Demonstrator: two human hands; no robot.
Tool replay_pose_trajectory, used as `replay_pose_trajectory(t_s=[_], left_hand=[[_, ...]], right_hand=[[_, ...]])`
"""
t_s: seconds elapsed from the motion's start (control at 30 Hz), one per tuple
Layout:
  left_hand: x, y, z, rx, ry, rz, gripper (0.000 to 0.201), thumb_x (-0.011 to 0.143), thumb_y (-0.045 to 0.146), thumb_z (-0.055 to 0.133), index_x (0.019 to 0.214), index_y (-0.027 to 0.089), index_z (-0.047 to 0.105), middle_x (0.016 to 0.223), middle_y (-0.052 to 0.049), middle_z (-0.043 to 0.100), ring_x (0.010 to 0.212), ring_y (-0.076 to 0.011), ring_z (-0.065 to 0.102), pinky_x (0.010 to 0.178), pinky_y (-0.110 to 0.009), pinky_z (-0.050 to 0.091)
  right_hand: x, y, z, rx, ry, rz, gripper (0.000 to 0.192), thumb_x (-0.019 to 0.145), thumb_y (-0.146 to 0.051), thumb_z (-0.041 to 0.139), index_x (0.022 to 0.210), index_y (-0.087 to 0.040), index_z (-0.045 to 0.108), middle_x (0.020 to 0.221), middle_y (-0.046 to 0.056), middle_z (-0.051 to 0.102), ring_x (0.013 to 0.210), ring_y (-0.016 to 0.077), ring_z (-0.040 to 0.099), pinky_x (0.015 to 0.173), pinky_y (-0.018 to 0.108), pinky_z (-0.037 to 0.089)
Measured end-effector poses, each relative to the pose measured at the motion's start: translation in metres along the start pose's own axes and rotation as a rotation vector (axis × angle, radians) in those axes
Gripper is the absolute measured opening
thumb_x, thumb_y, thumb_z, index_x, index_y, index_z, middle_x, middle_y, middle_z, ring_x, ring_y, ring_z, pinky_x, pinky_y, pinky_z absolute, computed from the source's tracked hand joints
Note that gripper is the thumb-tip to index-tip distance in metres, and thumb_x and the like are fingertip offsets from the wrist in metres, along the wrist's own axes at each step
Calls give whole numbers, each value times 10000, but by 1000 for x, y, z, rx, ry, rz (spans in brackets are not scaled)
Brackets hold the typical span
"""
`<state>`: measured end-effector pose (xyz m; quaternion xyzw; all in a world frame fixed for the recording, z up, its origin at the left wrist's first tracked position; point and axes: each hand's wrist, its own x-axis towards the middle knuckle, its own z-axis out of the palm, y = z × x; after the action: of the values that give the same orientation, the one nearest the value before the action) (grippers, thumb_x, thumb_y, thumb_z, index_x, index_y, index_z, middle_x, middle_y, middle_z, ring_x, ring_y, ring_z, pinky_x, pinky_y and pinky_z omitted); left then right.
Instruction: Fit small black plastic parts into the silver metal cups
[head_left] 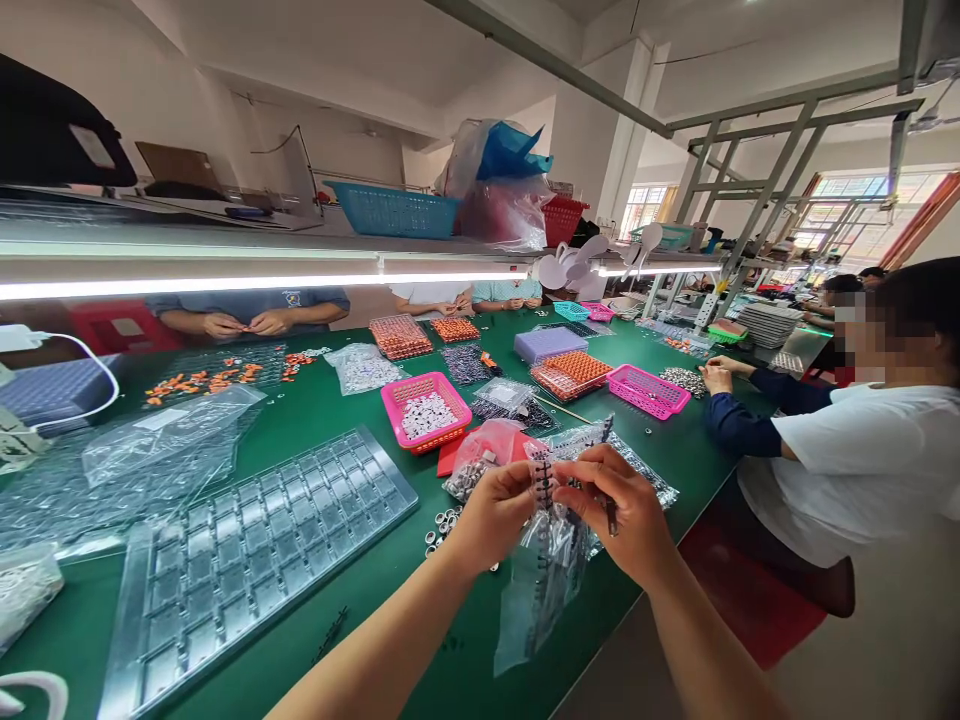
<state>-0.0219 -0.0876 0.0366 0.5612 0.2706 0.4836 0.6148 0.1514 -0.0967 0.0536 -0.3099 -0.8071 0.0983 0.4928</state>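
One strip of small black parts — pinched in the fingers of left hand and right hand, above green surface. Risk — a slack pinch might let it slip.

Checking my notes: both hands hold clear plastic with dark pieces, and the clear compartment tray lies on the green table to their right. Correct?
Wrong side: the head view shows the clear compartment tray on the green table to the left of the left hand and right hand, which both hold clear plastic with dark pieces.
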Motion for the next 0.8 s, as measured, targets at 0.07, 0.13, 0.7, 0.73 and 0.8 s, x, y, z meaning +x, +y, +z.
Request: replay_pose_trajectory(t_s=[0.07, 0.13, 0.7, 0.73, 0.8], left_hand=[[0, 3, -2, 14, -30, -8, 395, 738, 507, 725, 814, 121, 680, 708, -26, 605, 683, -146, 512, 668, -270, 399], [-1, 4, -4, 40, -62, -5, 413, 744, 522, 718, 798, 117, 656, 703, -20, 576, 672, -136, 481, 641, -259, 377], [-2, -3, -9, -116, -79, -164, 361, 676, 466, 794, 772, 143, 665, 716, -28, 631, 656, -150, 567, 671, -301, 476], [-2, -3, -10, -140, -85, -171, 373, 668, 469, 800, 773, 134, 673, 708, -32, 631, 644, -143, 562, 662, -293, 468], [-2, -5, -12, -189, -73, -179, 386, 635, 460, 825, 743, 124, 670, 684, -29, 620, 618, -130, 549, 643, -277, 448]], right_hand=[[1, 1, 0, 0, -21, -34, 222, 909, -245, 631, 1123, -294, 665, 876, 38, 596, 797, 173, 626, 722, 295, 559], [1, 2, -1, 19, -55, -69, 238, 917, -227, 618, 1143, -290, 655, 898, 38, 594, 804, 165, 627, 719, 286, 556], [-2, 9, -3, -32, -86, -80, 284, 942, -177, 558, 1196, -291, 611, 919, 49, 605, 818, 168, 617, 716, 300, 540], [-2, 9, -3, -6, -104, -73, 278, 943, -179, 557, 1192, -288, 615, 924, 49, 597, 821, 165, 616, 717, 295, 539], [-1, 9, -3, 53, -131, -64, 257, 939, -178, 565, 1166, -279, 630, 926, 46, 595, 826, 159, 617, 719, 283, 537]])
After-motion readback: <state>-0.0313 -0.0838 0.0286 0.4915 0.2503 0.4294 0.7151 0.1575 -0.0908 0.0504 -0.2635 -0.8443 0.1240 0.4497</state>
